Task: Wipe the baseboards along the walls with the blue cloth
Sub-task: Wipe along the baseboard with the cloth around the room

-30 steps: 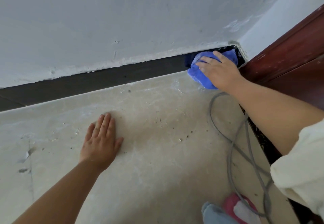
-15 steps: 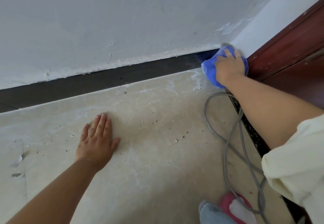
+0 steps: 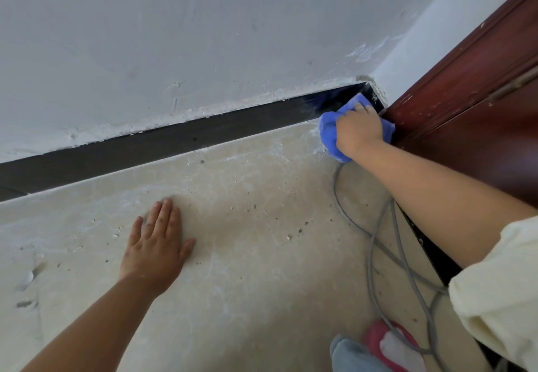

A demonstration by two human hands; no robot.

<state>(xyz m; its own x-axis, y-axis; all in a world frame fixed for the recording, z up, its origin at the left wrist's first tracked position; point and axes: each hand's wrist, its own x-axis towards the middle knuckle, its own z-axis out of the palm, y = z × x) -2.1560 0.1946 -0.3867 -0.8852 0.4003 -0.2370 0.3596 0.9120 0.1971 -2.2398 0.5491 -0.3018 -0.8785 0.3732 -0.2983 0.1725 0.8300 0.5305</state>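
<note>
A dark baseboard runs along the foot of the white wall and ends in the corner at the upper right. My right hand grips the bunched blue cloth and presses it into that corner, against the short baseboard piece beside the red-brown door. The baseboard close to the cloth looks wet and glossy. My left hand lies flat on the dusty beige floor, fingers straight and together, well to the left of the cloth.
A red-brown wooden door stands on the right, right next to the cloth. A grey cable loops across the floor under my right forearm. A pink and white slipper and a blue trouser leg show at the bottom.
My right hand carried the cloth rightward along the baseboard into the corner, then shifted slightly down against the door side. The left hand stays planted on the floor.
</note>
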